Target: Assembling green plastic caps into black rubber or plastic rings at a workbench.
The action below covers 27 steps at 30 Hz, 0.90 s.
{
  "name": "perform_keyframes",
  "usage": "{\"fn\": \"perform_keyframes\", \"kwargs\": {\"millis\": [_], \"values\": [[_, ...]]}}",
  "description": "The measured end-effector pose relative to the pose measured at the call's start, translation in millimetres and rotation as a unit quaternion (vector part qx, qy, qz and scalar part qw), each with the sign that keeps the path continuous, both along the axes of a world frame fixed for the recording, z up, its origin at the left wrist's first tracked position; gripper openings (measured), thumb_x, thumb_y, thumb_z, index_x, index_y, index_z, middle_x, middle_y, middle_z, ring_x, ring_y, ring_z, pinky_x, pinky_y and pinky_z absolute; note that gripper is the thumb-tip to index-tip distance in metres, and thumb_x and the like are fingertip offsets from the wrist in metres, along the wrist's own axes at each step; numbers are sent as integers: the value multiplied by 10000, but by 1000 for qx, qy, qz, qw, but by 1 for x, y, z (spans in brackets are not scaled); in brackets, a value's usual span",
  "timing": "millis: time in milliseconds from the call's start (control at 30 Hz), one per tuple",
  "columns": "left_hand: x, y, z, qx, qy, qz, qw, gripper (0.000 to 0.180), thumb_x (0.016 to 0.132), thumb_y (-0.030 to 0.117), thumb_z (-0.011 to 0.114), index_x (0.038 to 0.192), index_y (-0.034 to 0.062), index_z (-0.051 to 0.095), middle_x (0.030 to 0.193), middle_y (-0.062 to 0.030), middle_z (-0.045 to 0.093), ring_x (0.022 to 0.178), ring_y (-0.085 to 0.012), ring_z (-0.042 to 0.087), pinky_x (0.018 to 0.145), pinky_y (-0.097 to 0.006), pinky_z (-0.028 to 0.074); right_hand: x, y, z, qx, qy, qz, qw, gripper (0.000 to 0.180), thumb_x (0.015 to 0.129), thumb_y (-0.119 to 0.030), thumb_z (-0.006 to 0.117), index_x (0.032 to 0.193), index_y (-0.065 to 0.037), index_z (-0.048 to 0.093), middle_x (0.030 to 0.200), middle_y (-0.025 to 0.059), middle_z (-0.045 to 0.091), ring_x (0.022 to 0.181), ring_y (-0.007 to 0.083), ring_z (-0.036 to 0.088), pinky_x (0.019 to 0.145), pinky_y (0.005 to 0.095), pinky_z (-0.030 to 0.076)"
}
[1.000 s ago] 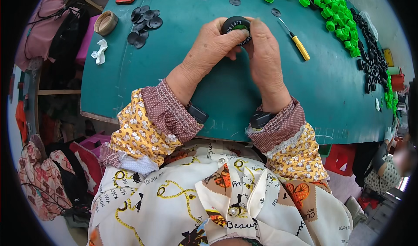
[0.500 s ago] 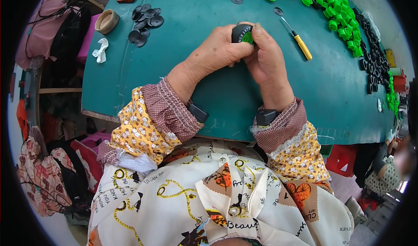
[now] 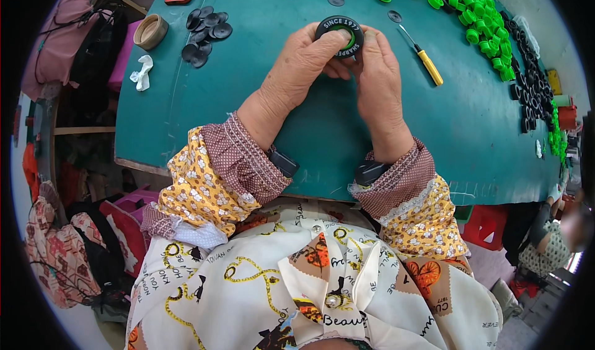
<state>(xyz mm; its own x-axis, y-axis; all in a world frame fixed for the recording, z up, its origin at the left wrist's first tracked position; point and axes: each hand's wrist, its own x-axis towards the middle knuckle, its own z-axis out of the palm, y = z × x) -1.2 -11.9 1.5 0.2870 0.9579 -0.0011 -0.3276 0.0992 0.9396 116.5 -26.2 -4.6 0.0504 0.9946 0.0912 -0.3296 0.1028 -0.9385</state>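
Cradling a black wheel (image 3: 351, 31) between them, the left hand (image 3: 302, 60) and the right hand (image 3: 379, 66) meet above the green desk (image 3: 458, 139), so the wheel lies within the grip itself, with no gap left between it and the fingers. Being round, it has no long axis to speak of; what counts is its facing, and its lettered side is turned up toward the wearer, with a green core (image 3: 351, 41) showing around the left thumb. That thumb crosses from the left and rests over the wheel's middle, while the left fingers bend beneath, so this side of the grip is narrow, closed to the wheel's thickness. On the other side, the right thumb and fingers close at the right rim; how the fingertips bear underneath is hidden. Neither hand is clearly nearer, since both touch the wheel. Just to the right of the grip lies a yellow-handled screwdriver (image 3: 429, 67), its long axis slanting, with the handle toward the wearer and the tip pointing away and leftward, close to a small black disc (image 3: 394, 17); the right hand is the nearer one to it. Directly beyond the grip is a lone black disc (image 3: 336, 0), a cluster of black discs (image 3: 220, 31) sits well to its left, and green spools (image 3: 486, 35) spread far to its right.
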Motion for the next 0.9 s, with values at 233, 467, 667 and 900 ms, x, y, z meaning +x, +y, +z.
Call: {"fn": "perform_keyframes", "kwargs": {"millis": [233,467,667,900], "values": [[3,-4,2,61,106,-60,991,275,828,209,567,1011,8,526,736,-33,585,582,-95,561,535,-196,458,3,-1,2,-1,-20,45,999,338,927,-334,376,948,-33,529,760,3,526,612,46,451,520,184,391],[5,-4,4,49,115,-75,989,235,810,193,578,949,10,532,722,-42,587,570,-105,555,535,-207,462,10,3,1,-72,83,92,990,325,920,-339,394,895,-41,523,680,-8,487,531,55,407,448,206,361],[7,-4,-5,-30,-9,-52,998,200,821,181,558,926,14,522,726,-54,594,579,-110,573,536,-204,474,13,6,-3,-82,112,149,979,322,920,-338,390,863,-47,516,677,-8,476,540,55,405,468,205,365],[13,-9,-1,11,27,-21,999,201,819,166,561,939,11,515,728,-54,592,580,-99,569,534,-202,473,10,0,4,-111,109,100,983,340,922,-348,377,838,-48,514,645,1,451,526,74,389,473,218,346]]}}
